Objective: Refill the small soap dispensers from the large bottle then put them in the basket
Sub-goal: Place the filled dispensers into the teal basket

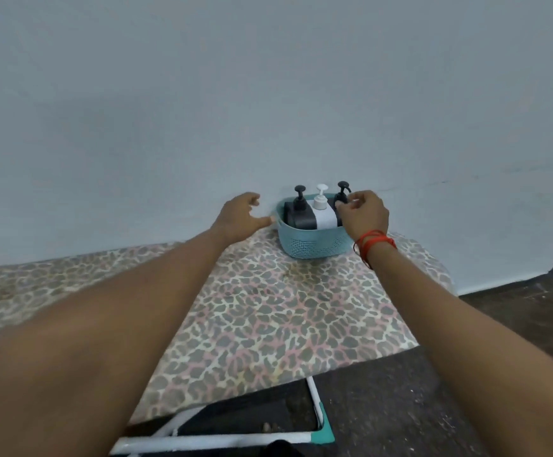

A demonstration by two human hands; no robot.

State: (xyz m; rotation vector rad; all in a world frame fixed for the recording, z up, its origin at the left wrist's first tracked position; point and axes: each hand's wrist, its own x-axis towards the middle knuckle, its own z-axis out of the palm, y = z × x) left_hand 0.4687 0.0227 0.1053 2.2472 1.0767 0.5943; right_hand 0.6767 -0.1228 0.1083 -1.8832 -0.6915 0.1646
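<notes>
A teal perforated basket (pixel 311 245) stands at the far edge of the table, against the wall. Three small pump dispensers stand upright inside it: a black one (pixel 300 216) at left, a white one (pixel 325 215) in the middle, and a black one (pixel 341 194) at right, mostly hidden behind my right hand. My right hand (pixel 364 214) is at that right dispenser, with fingertips curled at its pump neck. My left hand (pixel 240 217) hovers just left of the basket, fingers spread and relaxed, thumb near the rim. No large bottle is in view.
The table (pixel 268 318) wears a leopard-print cover and abuts a pale blue wall (pixel 268 94). A white frame with a teal corner (pixel 326 435) shows below its near edge. Dark floor (pixel 515 318) lies to the right.
</notes>
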